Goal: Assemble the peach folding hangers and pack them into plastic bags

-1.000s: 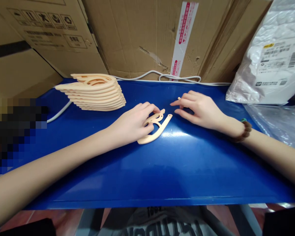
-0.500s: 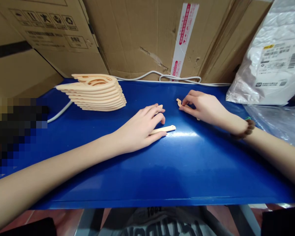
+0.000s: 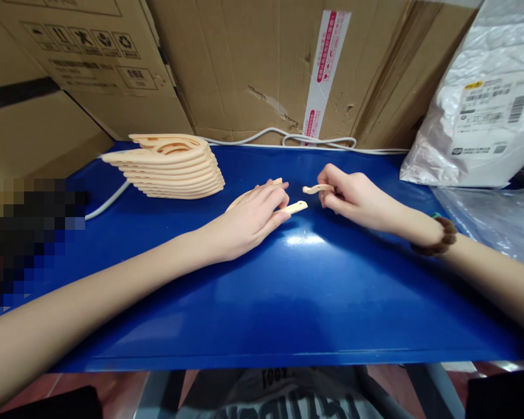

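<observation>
My left hand point(image 3: 251, 221), palm down, is closed around a beige plastic folding hanger point(image 3: 297, 207). One arm of it, with a small hole at its tip, sticks out past my thumb; a curved edge shows behind my knuckles, and the middle is hidden under my hand. Pinched between the thumb and fingers of my right hand point(image 3: 353, 195) is a small curved beige hook point(image 3: 317, 188). Its rounded end points left at the hanger, with a short gap between them. Farther left lies a neat stack of beige folded hangers point(image 3: 174, 166).
Cardboard boxes point(image 3: 253, 64) line the back of the blue table point(image 3: 262, 302). A white cable point(image 3: 244, 138) runs along their foot. On the right stand a white plastic mailing bag point(image 3: 463, 128) and clear plastic film point(image 3: 489, 215). A blurred-out dark patch point(image 3: 30, 244) covers the left edge.
My left hand has lifted the hanger a little and tilted it, bringing its tip up. My right hand has raised the hook from the table and turned it to point left.
</observation>
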Tool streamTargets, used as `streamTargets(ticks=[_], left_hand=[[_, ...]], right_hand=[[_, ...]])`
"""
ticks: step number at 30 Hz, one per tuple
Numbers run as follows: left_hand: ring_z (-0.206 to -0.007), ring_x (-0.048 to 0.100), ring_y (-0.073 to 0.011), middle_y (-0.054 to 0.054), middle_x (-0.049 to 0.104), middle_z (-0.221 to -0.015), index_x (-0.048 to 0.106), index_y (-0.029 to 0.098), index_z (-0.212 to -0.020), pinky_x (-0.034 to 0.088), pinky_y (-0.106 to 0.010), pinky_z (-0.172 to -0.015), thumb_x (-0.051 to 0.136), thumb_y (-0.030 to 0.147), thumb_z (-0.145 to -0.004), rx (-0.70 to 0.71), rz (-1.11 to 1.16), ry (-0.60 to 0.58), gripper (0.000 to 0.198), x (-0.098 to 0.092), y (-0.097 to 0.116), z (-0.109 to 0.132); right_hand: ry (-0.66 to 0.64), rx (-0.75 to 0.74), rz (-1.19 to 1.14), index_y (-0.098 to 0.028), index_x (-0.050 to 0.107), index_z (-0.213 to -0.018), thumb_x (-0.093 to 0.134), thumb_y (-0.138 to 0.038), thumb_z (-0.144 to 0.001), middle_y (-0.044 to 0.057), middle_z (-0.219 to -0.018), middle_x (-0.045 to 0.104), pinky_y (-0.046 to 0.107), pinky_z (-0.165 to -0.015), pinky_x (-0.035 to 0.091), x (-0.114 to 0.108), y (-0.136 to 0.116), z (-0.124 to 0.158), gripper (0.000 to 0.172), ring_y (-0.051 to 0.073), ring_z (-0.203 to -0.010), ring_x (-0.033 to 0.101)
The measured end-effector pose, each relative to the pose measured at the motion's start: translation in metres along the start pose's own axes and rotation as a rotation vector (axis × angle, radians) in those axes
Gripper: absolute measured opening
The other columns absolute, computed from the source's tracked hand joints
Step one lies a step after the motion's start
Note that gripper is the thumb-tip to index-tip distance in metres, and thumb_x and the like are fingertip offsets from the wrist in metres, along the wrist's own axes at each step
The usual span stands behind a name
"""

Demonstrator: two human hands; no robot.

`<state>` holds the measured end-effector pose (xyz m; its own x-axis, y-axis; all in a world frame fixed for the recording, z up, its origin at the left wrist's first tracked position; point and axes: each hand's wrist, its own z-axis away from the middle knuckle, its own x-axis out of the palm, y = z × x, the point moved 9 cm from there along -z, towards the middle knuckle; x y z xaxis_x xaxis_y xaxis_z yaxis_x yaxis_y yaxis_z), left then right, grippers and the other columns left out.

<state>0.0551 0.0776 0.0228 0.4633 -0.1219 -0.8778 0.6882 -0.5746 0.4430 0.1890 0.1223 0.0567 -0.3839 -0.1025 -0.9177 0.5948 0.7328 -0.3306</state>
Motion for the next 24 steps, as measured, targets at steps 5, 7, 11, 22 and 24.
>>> streamTargets(ticks=[5, 7, 11, 22, 24], left_hand=[[-0.154, 0.026, -0.0232, -0.015, 0.046, -0.153, 0.047, 0.020, -0.107, 0.021, -0.047, -0.127, 0.029, 0.038, -0.107, 0.006, 0.043, 0.004, 0.025, -0.003, 0.004, -0.001], [-0.154, 0.025, -0.0236, -0.015, 0.045, -0.155, 0.047, 0.020, -0.106, 0.020, -0.048, -0.127, 0.030, 0.038, -0.107, 0.000, 0.040, 0.002, 0.025, -0.003, 0.003, 0.000], [-0.154, 0.024, -0.0253, -0.016, 0.042, -0.157, 0.048, 0.019, -0.109, 0.022, -0.049, -0.126, 0.029, 0.040, -0.107, -0.010, 0.028, -0.001, 0.028, -0.001, 0.001, 0.001], [-0.154, 0.024, -0.0222, -0.014, 0.045, -0.156, 0.054, 0.017, -0.122, 0.020, -0.048, -0.127, 0.023, 0.038, -0.108, 0.061, -0.071, 0.009, 0.040, 0.005, 0.001, -0.001], [-0.154, 0.025, -0.0221, -0.014, 0.045, -0.155, 0.054, 0.016, -0.123, 0.021, -0.049, -0.126, 0.023, 0.038, -0.108, 0.062, -0.078, 0.019, 0.040, 0.004, 0.001, -0.001]], right_hand=[[-0.082, -0.002, 0.055, -0.018, 0.056, -0.107, 0.038, -0.023, -0.096, 0.001, -0.071, 0.062, 0.028, -0.060, 0.033, 0.009, -0.011, 0.002, 0.022, 0.016, -0.060, 0.055], [-0.068, -0.016, 0.068, -0.017, 0.061, -0.107, 0.038, -0.024, -0.096, 0.002, -0.071, 0.063, 0.028, -0.061, 0.033, 0.008, -0.014, 0.003, 0.026, 0.016, -0.060, 0.056], [-0.028, -0.083, 0.028, -0.015, 0.066, -0.104, 0.047, -0.029, -0.095, 0.002, -0.070, 0.066, 0.027, -0.059, 0.033, 0.006, -0.020, 0.004, 0.025, 0.014, -0.057, 0.055], [0.012, -0.012, -0.256, -0.017, 0.075, -0.105, 0.055, -0.052, -0.097, 0.006, -0.090, 0.077, 0.027, -0.067, 0.042, 0.011, -0.014, 0.003, 0.041, 0.017, -0.074, 0.064], [-0.006, 0.026, -0.324, -0.016, 0.075, -0.101, 0.056, -0.054, -0.096, 0.003, -0.080, 0.073, 0.027, -0.064, 0.041, 0.013, -0.012, 0.003, 0.043, 0.015, -0.068, 0.060]])
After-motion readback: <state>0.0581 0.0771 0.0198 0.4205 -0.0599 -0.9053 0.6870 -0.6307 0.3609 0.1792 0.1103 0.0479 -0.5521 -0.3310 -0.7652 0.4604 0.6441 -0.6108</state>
